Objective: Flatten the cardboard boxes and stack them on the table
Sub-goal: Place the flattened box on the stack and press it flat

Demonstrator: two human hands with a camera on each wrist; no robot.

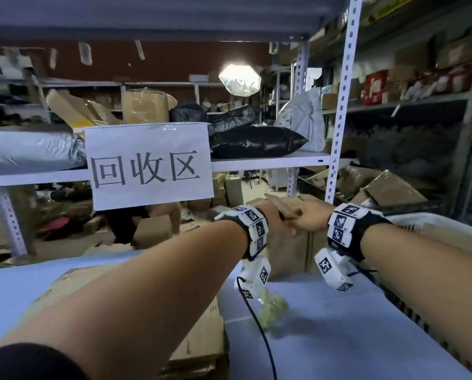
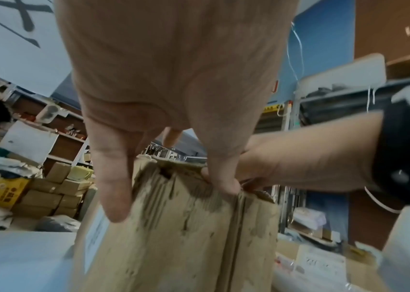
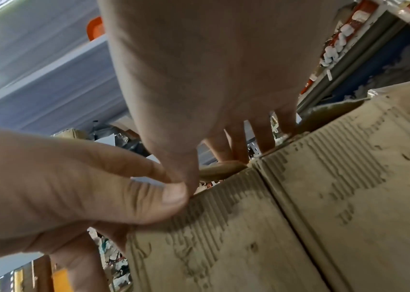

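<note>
A worn brown cardboard box [image 1: 287, 250] stands upright at the far edge of the table [image 1: 339, 325]. My left hand [image 1: 277, 219] grips its top edge. In the left wrist view the left hand [image 2: 169, 183] has the thumb on the near face and fingers [image 2: 221, 177] curled over the torn rim of the box [image 2: 174, 237]. My right hand [image 1: 304, 215] holds the same edge just beside it; its fingers [image 3: 264, 136] hook behind the box [image 3: 286, 227]. A flap [image 1: 281, 205] sticks up between the hands. Flattened cardboard [image 1: 196, 338] lies stacked at the near left.
A white paper sign [image 1: 150, 165] hangs from the shelf board above the table. A perforated shelf post [image 1: 342, 105] rises just right of the hands. A small yellow-green crumpled bag [image 1: 273, 308] lies on the table. Boxes and bags crowd the floor beyond.
</note>
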